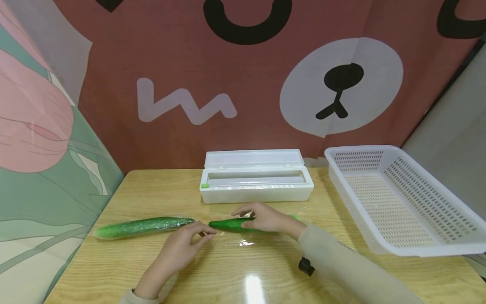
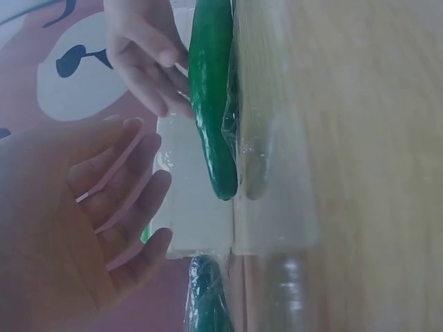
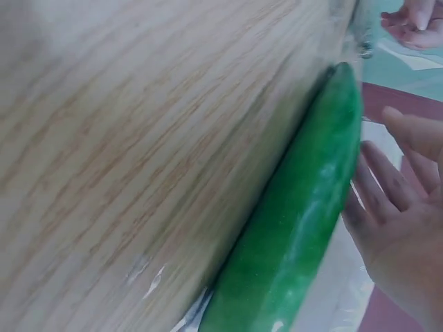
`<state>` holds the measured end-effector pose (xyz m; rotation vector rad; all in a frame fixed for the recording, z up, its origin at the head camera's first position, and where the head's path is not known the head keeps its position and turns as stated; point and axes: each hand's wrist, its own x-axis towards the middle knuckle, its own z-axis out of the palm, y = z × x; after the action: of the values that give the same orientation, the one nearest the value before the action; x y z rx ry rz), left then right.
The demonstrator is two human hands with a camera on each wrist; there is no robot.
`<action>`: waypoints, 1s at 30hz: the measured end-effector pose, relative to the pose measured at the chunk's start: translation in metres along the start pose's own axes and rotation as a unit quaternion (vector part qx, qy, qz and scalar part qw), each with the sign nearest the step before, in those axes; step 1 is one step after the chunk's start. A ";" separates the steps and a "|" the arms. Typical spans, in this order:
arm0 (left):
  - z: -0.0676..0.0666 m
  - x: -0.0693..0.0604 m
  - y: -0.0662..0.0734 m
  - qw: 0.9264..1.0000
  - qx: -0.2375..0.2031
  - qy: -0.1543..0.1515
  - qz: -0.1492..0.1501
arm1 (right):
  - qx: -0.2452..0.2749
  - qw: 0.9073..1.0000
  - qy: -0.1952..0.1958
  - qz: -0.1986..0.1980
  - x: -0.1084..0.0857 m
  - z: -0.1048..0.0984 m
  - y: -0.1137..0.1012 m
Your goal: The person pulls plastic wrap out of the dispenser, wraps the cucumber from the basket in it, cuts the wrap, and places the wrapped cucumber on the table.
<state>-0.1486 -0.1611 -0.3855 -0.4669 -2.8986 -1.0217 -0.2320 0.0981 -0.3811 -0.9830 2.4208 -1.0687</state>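
Note:
A green cucumber (image 1: 228,224) lies on the table on a sheet of clear cling film (image 1: 244,243), its surface bare in the left wrist view. My right hand (image 1: 265,217) hovers at this cucumber, fingers loosely bent on its far side; the right wrist view shows the hand (image 3: 401,207) beside it, not wrapped round it. By the cucumber's left tip is my left hand (image 1: 186,243), with relaxed, spread fingers (image 2: 142,200) and nothing in them. A second cucumber (image 1: 144,227), wrapped in shiny film, lies to the left, its right end close behind the left hand.
Behind the cucumbers stands a white cling film dispenser (image 1: 258,194) with its lid raised and a green slider at the left. A white slotted plastic basket (image 1: 349,207) occupies the right side. A small black object (image 1: 306,266) shows below the right sleeve. A printed cloth hangs behind the table.

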 end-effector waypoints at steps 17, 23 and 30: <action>-0.007 -0.003 0.002 1.000 -0.020 -0.005 -0.003 | 0.046 0.991 0.127 0.003 -0.071 -0.026 0.004; -0.003 0.001 0.002 0.999 -0.028 -0.013 0.012 | 0.031 0.984 0.171 0.028 -0.099 -0.034 0.016; 0.002 0.002 0.001 0.999 -0.018 -0.019 0.026 | 0.000 0.980 0.197 0.034 -0.124 -0.037 0.032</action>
<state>-0.1497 -0.1589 -0.3862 -0.5662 -2.8885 -1.0711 -0.1774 0.2196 -0.3784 -0.7368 2.7376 -1.3454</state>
